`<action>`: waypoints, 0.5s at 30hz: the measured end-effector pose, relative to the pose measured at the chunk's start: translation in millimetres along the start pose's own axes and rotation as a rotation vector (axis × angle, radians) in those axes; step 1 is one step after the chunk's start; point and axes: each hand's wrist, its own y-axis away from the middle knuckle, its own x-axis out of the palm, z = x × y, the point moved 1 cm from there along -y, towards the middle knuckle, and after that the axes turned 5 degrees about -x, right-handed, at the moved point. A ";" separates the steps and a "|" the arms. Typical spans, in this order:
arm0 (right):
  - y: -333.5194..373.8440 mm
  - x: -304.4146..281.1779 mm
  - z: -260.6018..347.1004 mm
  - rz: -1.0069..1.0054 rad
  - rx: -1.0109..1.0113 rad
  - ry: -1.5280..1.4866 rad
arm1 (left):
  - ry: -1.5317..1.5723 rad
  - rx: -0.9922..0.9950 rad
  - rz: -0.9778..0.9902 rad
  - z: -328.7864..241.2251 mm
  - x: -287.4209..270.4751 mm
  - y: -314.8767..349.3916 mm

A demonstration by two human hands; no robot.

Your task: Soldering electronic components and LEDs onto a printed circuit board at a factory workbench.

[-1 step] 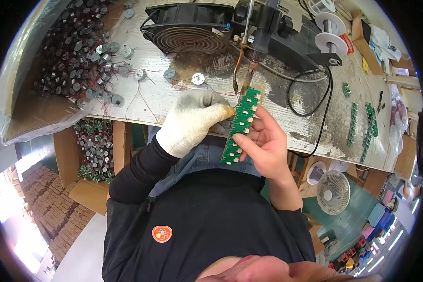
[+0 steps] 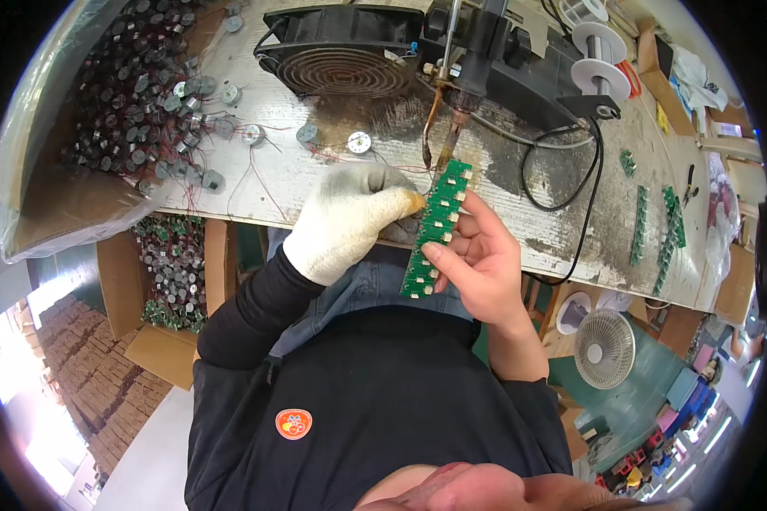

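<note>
A long green circuit board strip (image 2: pixel 439 223) with a row of small white connectors slants upright in front of me. My right hand (image 2: pixel 484 260), bare, grips its right side, thumb on the face and fingers behind. My left hand (image 2: pixel 349 215), in a white work glove with a stained thumb tip, is pinched closed against the strip's left edge; what lies between its fingertips is hidden. Just above the strip's upper end are the soldering iron tip (image 2: pixel 453 140) and a thin bent feed tube (image 2: pixel 429 145). A small round motor (image 2: pixel 360 143) with a white face lies beyond the glove, thin red wires nearby.
A heap of small wired motors (image 2: pixel 136 111) covers the bench's left. A black fan (image 2: pixel 341 64) stands at the back, and solder wire spools (image 2: pixel 596 60) at back right. More green boards (image 2: pixel 669 230) and pliers (image 2: pixel 690 186) lie right. A cardboard box (image 2: pixel 121 285) of parts sits lower left.
</note>
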 end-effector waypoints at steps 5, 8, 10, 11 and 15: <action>-0.9 -0.1 -1.1 0.006 -0.034 -0.017 | 0.076 0.019 0.011 -2.1 2.6 -0.3; -1.1 -0.2 -1.6 0.008 -0.048 -0.016 | 0.037 0.044 -0.006 -0.5 1.1 -1.4; -1.2 0.4 -1.3 0.002 -0.045 -0.020 | 0.052 0.044 -0.009 -1.3 2.0 -1.5; -1.4 0.7 -1.0 -0.003 -0.043 -0.024 | 0.067 0.044 -0.012 -1.8 2.4 -1.5; -1.9 1.9 2.6 0.000 -0.026 -0.029 | 0.046 0.089 0.001 -2.4 1.6 -1.1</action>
